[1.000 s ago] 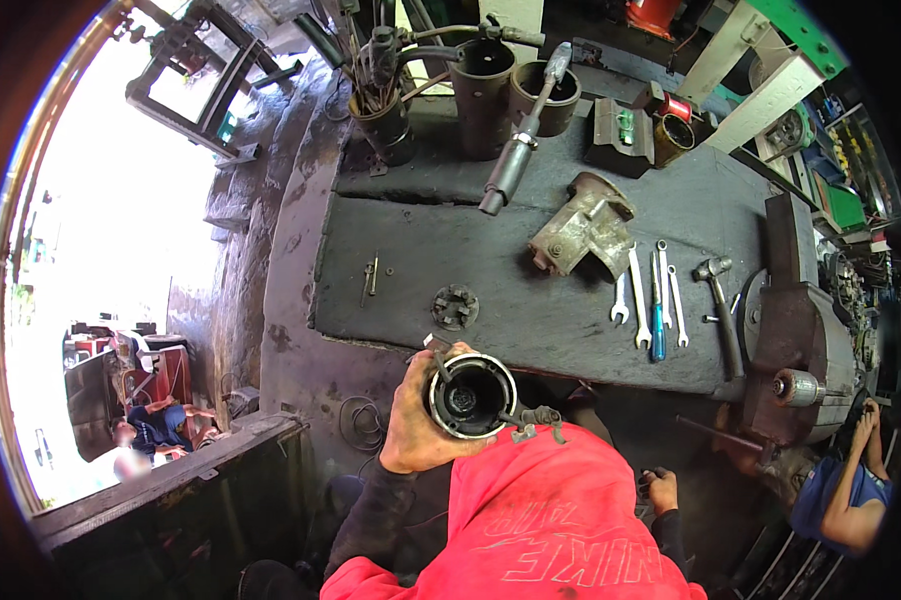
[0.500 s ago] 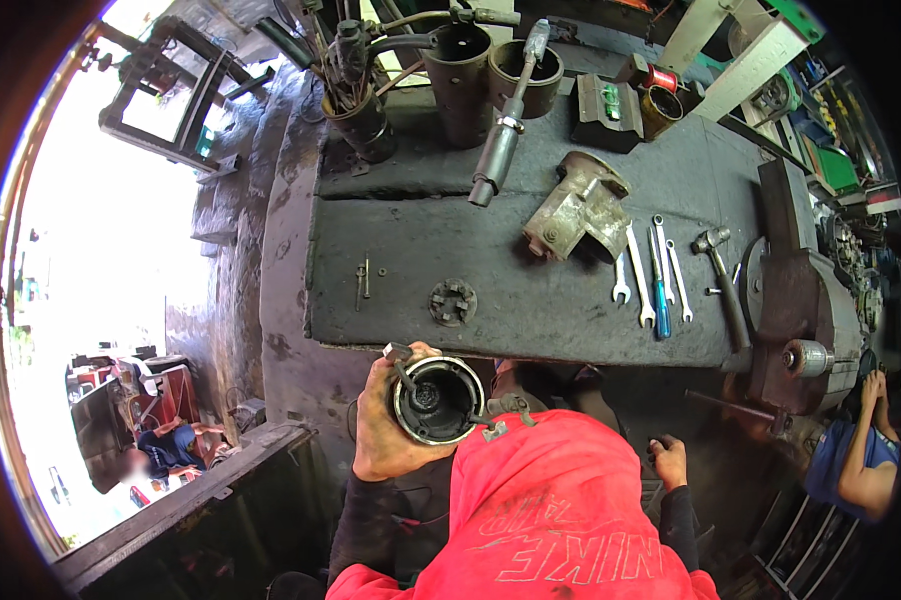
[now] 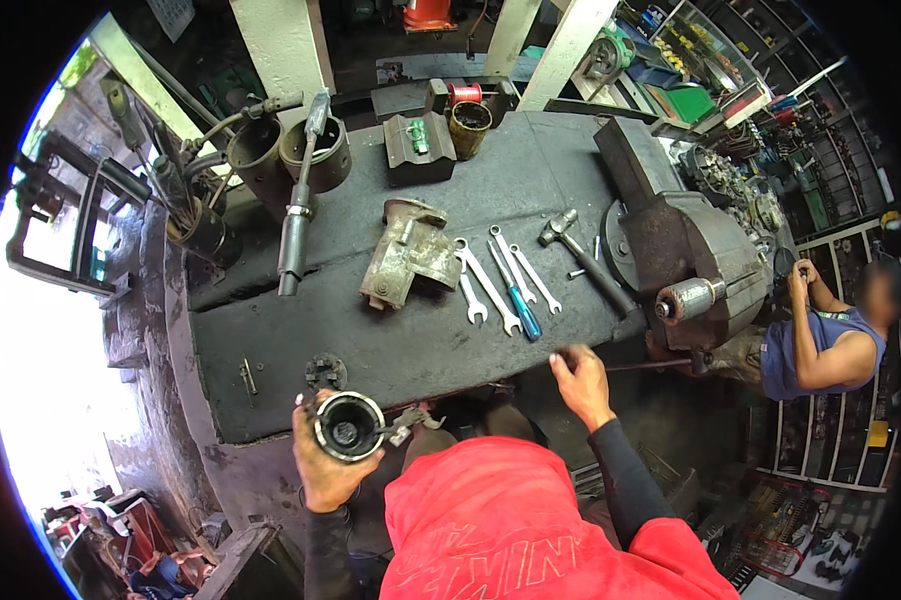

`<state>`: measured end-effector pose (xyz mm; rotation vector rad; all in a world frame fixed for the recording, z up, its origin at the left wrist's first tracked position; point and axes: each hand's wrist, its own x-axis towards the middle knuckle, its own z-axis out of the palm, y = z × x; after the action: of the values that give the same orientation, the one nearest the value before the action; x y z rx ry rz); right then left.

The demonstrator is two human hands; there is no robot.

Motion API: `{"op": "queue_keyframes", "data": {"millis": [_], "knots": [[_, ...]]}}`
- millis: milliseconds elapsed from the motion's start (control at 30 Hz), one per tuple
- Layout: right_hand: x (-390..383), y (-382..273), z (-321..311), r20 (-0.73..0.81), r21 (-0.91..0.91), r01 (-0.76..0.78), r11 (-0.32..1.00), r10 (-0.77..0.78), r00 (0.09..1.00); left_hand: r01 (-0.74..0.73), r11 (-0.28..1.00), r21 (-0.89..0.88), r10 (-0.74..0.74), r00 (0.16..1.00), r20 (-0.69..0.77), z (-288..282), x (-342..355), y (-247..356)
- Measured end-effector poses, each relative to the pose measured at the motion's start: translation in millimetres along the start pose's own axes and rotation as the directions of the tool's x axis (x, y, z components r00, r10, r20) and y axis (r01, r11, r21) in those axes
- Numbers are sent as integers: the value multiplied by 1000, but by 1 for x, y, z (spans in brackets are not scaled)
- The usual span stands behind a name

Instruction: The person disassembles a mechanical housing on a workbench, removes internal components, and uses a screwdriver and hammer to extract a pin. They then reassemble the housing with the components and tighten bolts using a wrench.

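Note:
My left hand (image 3: 326,474) grips a cylindrical metal motor housing (image 3: 351,428) in front of the bench's near edge. Its round mouth faces up, with a dark inside and a bright rim. A short lead with a metal end (image 3: 401,430) sticks out at its right. Empty, my right hand (image 3: 583,384) is over the bench's front edge, thumb apart from its slightly blurred fingers. Nearest to it lies a blue-handled screwdriver (image 3: 525,315), beside several wrenches (image 3: 489,290). A round dark notched part (image 3: 326,372) rests just beyond the housing.
On the bench (image 3: 411,350) lie a cast metal housing (image 3: 408,255), a hammer (image 3: 586,258) and long bolts (image 3: 248,378). A large vise (image 3: 706,260) stands at the right. Metal cans (image 3: 316,160) line the back left. Another person (image 3: 821,345) is at the far right.
The view has turned right. My right hand has risen from low beside my body to the bench edge near the screwdriver. My left hand still holds the motor housing.

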<state>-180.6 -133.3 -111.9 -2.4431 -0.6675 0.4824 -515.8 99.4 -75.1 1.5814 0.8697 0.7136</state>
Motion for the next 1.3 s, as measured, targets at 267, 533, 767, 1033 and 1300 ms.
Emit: {"op": "queue_keyframes", "data": {"millis": [267,533,767,1033,1300], "knots": [[67,-13,51,-30,-264,71,962,-82,996,43,995,85,-54,989,137,54,32,-27],[30,-48,-9,-137,44,-54,998,60,989,-63,992,114,38,977,208,79,53,-31],[-44,-119,-100,152,289,302,909,-354,923,38,995,91,-68,936,345,87,59,-42],[-4,-149,-10,293,55,564,824,-554,780,-7,986,166,-57,925,376,95,68,-34],[6,-147,8,418,73,573,816,-547,725,9,986,164,-66,935,349,101,68,-25]]}}
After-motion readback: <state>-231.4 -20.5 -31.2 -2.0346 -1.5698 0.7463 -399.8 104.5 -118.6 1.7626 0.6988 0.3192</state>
